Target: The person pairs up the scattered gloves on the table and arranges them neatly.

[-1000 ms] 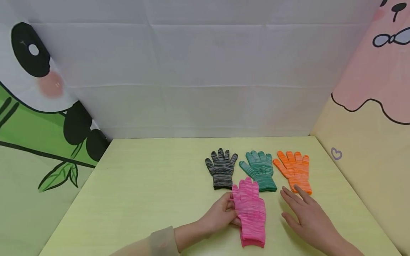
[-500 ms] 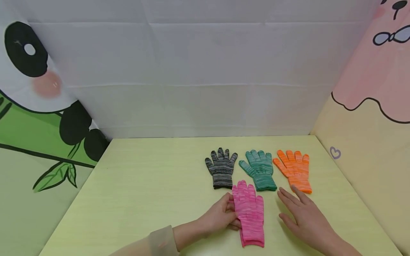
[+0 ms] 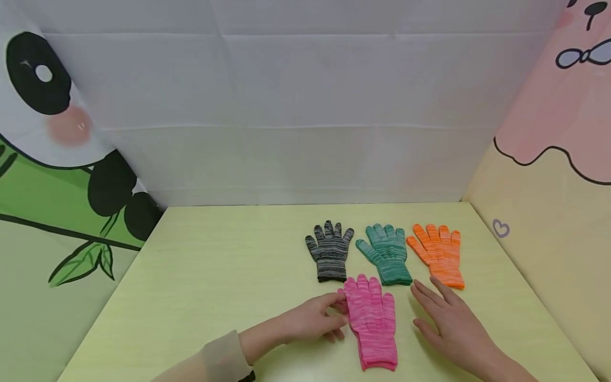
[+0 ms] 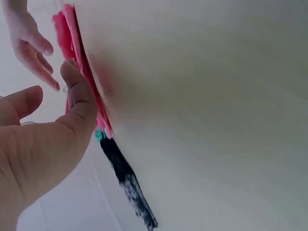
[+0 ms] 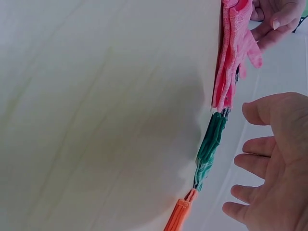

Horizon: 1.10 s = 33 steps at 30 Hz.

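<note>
A pink knitted glove [image 3: 373, 323] lies flat near the front of the table, fingers pointing away; its edge shows layers in the right wrist view. My left hand [image 3: 312, 318] is at the glove's left edge with loosely bent fingers. In the left wrist view, thumb and finger of that hand [image 4: 53, 139] stand apart; whether a fingertip touches the glove is unclear. To the right of the pink glove hovers my right hand [image 3: 453, 323], fingers extended and holding nothing. Behind are a black-grey glove [image 3: 331, 252], a green glove [image 3: 389, 254] and an orange glove [image 3: 439, 257].
The pale yellow table [image 3: 215, 276] extends to the left of the gloves. A white sheet [image 3: 305, 106] hangs behind it. Printed cartoon panels flank both sides, with a pink figure [image 3: 563, 106] on the right.
My left hand has loosened from the pink glove and drawn slightly left. The pink glove's fingers have lowered toward the table. My right hand has shifted slightly left.
</note>
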Available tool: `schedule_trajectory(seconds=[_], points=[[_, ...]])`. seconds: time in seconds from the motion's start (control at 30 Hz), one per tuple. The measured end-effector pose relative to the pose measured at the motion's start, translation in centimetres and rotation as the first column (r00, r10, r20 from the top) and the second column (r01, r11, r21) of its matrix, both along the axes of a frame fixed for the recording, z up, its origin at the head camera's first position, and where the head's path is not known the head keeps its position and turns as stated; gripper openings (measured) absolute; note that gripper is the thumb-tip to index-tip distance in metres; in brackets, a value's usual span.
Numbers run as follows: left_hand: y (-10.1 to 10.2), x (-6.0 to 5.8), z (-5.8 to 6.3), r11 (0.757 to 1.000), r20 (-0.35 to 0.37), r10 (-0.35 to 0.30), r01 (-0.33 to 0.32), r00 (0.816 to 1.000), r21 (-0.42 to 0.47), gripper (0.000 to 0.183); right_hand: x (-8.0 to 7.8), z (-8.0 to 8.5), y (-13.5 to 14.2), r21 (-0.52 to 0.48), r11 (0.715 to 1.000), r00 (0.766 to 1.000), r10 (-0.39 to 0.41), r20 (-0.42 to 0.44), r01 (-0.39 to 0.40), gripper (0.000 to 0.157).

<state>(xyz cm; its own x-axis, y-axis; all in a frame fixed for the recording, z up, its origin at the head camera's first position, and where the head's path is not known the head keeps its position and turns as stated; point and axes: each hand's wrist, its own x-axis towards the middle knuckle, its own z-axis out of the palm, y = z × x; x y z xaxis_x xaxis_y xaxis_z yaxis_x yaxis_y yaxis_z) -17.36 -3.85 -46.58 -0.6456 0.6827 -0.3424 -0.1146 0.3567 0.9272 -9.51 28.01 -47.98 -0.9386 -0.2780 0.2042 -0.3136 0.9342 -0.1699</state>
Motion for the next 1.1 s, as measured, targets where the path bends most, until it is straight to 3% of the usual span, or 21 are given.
schedule_trajectory(seconds=[0.1,0.2,0.27,0.3,0.37,0.4,0.43,0.5,0.53,0.57,0.6,0.63,0.67,0.7,0.77,0.83,0.97,1.1], points=[[-0.8,-0.3,0.8,0.997,-0.094,0.004,-0.011,0.996,-0.079,0.062,-0.1,0.2,0.0,-0.003,1.000,1.000,0.007,-0.002,-0.007,0.065],[-1.5,-0.5,1.5,0.985,-0.254,-0.029,-0.016,0.967,-0.174,0.067,-0.1,0.2,-0.1,-0.005,1.000,1.000,0.015,-0.010,-0.015,0.064],[-1.7,-0.4,2.0,0.971,-0.395,-0.083,-0.014,0.915,-0.237,0.068,-0.2,0.3,-0.2,-0.008,1.000,1.000,0.022,-0.020,-0.022,0.063],[-1.8,-0.3,2.2,0.962,-0.474,-0.127,-0.009,0.871,-0.274,0.068,-0.3,0.3,-0.2,-0.009,1.000,0.999,0.026,-0.028,-0.027,0.063],[-1.7,-0.1,2.7,0.937,-0.611,-0.241,0.017,0.754,-0.349,0.065,-0.4,0.3,-0.2,-0.007,0.999,0.999,0.034,-0.032,-0.034,0.063],[-1.7,0.1,2.8,0.919,-0.670,-0.317,0.042,0.672,-0.392,0.064,-0.5,0.3,-0.3,-0.007,0.999,0.999,0.039,-0.035,-0.039,0.062],[-1.5,0.3,3.0,0.896,-0.719,-0.398,0.073,0.570,-0.437,0.062,-0.6,0.3,-0.3,-0.009,0.999,0.998,0.043,-0.035,-0.043,0.062],[-1.3,1.0,3.2,0.840,-0.768,-0.537,0.132,0.349,-0.527,0.057,-0.9,0.4,-0.3,-0.009,0.999,0.998,0.052,-0.035,-0.052,0.061],[-1.1,1.3,3.1,0.808,-0.767,-0.588,0.167,0.257,-0.564,0.057,-1.0,0.4,-0.3,-0.009,0.998,0.998,0.055,-0.028,-0.055,0.060],[-0.9,1.7,2.9,0.775,-0.756,-0.631,0.197,0.177,-0.601,0.056,-1.2,0.4,-0.4,-0.012,0.998,0.998,0.056,-0.016,-0.056,0.059],[-0.8,2.0,2.7,0.742,-0.740,-0.664,0.228,0.112,-0.631,0.057,-1.3,0.4,-0.5,-0.012,0.998,0.998,0.059,-0.005,-0.059,0.058],[-0.6,2.3,2.3,0.708,-0.718,-0.693,0.251,0.067,-0.660,0.058,-1.4,0.4,-0.5,-0.012,0.998,0.998,0.066,0.002,-0.066,0.057],[-0.4,2.6,2.0,0.678,-0.694,-0.718,0.267,0.042,-0.685,0.059,-1.5,0.4,-0.6,-0.008,0.997,0.997,0.075,0.008,-0.075,0.056],[-0.2,2.8,1.6,0.650,-0.669,-0.742,0.282,0.034,-0.706,0.061,-1.6,0.4,-0.7,-0.005,0.997,0.996,0.083,0.019,-0.083,0.055],[0.1,3.1,0.9,0.609,-0.629,-0.777,0.300,0.037,-0.735,0.065,-1.7,0.4,-0.9,0.002,0.995,0.994,0.103,0.039,-0.103,0.053],[0.3,3.3,0.3,0.586,-0.601,-0.798,0.308,0.054,-0.750,0.067,-1.8,0.2,-1.0,0.008,0.991,0.991,0.131,0.034,-0.131,0.050],[0.4,3.3,-0.4,0.583,-0.583,-0.805,0.333,0.111,-0.741,0.071,-2.1,-0.3,-1.2,0.009,0.987,0.987,0.158,0.029,-0.158,0.045],[0.2,3.2,-0.9,0.583,-0.582,-0.804,0.352,0.122,-0.732,0.074,-2.3,-0.6,-1.4,0.005,0.986,0.985,0.167,0.045,-0.167,0.041]])
